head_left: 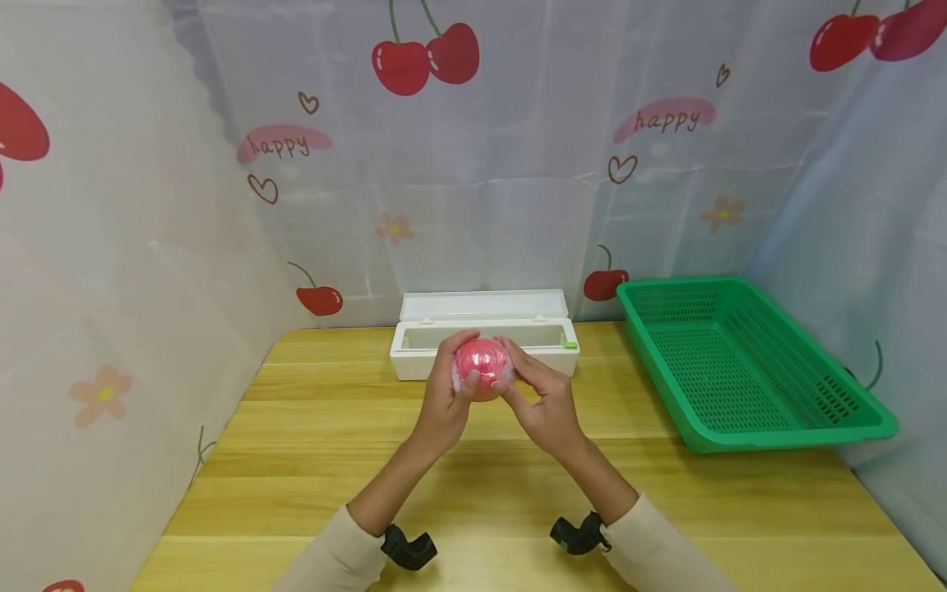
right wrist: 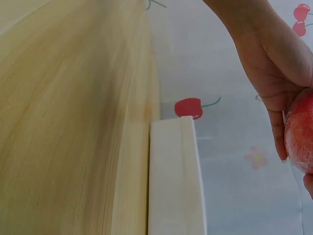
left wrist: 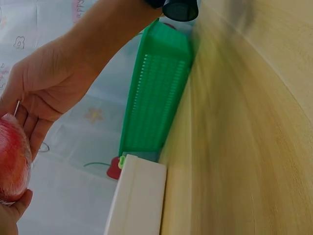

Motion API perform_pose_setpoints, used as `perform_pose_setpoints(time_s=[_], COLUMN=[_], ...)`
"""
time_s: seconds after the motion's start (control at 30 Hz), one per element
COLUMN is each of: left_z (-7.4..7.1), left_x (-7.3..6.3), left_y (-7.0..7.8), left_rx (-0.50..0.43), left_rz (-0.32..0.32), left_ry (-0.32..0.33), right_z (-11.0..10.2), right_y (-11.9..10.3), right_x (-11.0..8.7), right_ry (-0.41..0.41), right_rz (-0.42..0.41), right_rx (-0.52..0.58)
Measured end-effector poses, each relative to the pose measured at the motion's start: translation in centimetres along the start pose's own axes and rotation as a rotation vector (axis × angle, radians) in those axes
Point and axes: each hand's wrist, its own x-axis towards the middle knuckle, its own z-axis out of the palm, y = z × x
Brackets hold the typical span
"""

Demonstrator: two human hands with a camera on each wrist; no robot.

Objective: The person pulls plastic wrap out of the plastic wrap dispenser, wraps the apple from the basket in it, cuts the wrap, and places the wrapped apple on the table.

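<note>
A round red apple (head_left: 483, 362) wrapped in clear plastic film is held up between both hands, in front of a white box. My left hand (head_left: 444, 403) grips its left side, thumb on the near face and fingers around the far edge. On the opposite side my right hand (head_left: 547, 407) holds it the same way, with its thumb at the lower right. In the left wrist view the apple (left wrist: 12, 159) shows shiny, wrinkled film and is cut off by the frame edge. The right wrist view shows part of the apple (right wrist: 301, 129) against the left palm.
Behind the hands, the long white box (head_left: 484, 358) stands on the wooden table (head_left: 325, 460) with its lid (head_left: 484, 305) tipped back and a green slider (head_left: 570, 345) at its right end. A green plastic basket (head_left: 762, 436) sits at the right. A printed curtain (head_left: 503, 214) encloses the back and sides.
</note>
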Motion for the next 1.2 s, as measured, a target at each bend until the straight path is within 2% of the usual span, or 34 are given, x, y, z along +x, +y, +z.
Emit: perform_pose_setpoints(time_s=[0.17,0.4,0.53,0.63,0.73,0.8,0.9,1.07,1.2], left_z=[0.07,-0.17,-0.17,-0.16,-0.25,-0.34,-0.44,-0.3,-0.09], left_x=[-0.18,-0.12,-0.05,-0.05,-0.01,0.04,0.12,0.16,0.03], left_y=[-0.72,-0.74,-0.78,-0.8,-0.65,-0.44,-0.23,0.07,0.07], left_rx=[0.121,0.172,0.211,0.173,0.07,-0.001,-0.047,-0.022,0.01], left_rz=[0.016,0.035,0.022,-0.021,-0.084,-0.124,-0.152,-0.113,-0.06], left_ry=[-0.011,-0.044,-0.046,-0.027,-0.003,0.011,0.022,0.033,0.033], right_z=[-0.15,-0.11,-0.11,-0.12,-0.13,-0.11,-0.05,0.11,0.19], right_y=[0.05,0.3,0.32,0.23,0.17,0.16,0.15,-0.04,-0.26], right_x=[-0.11,-0.07,-0.06,0.02,0.12,0.22,0.33,0.38,0.29], right_ry=[0.009,0.02,0.011,-0.02,-0.066,-0.093,-0.103,-0.074,-0.082], right_rz=[-0.042,-0.102,-0.086,-0.058,-0.05,-0.064,-0.103,-0.162,-0.156], right_rx=[-0.049,-0.095,-0.096,-0.11,-0.127,-0.133,-0.132,-0.131,-0.123])
